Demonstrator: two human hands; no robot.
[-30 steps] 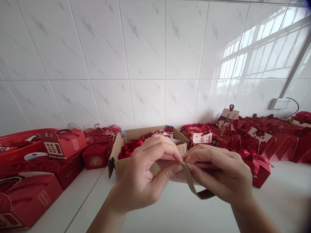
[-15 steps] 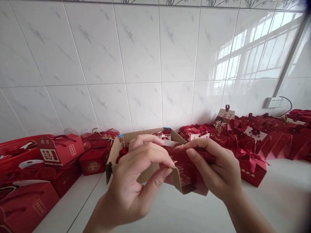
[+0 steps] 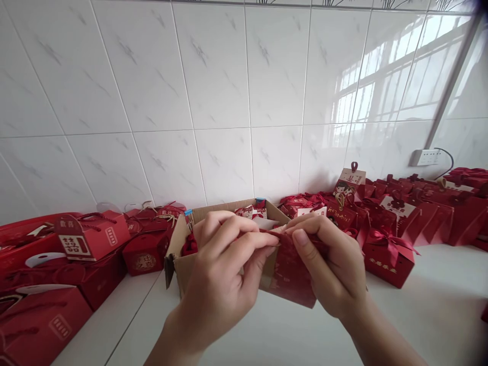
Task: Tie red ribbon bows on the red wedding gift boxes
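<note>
The small red bag (image 3: 293, 277) is held up in front of the cardboard box (image 3: 186, 269), above the white table (image 3: 236, 340). The left hand (image 3: 224, 264) has its thumb and fingertips pinched on the bag's top edge, but its own fingers cover just what they grip. The right hand (image 3: 331, 269) is clamped on the other end of that edge, thumb in front, with most of its fingers behind the bag and out of sight. A tan patch shows beside the left fingertips; whether it is a strap or part of the box cannot be told. The gold print on the bag is too faint to read.

Both hands hide much of the box's front and contents, with only some red and white pieces showing. At the left, the red carton (image 3: 34, 320) is cut off by the picture's edge. The bow-tied box (image 3: 389, 264) stands near the right hand. Farther right, the red bags (image 3: 434, 223) overlap too closely to count
</note>
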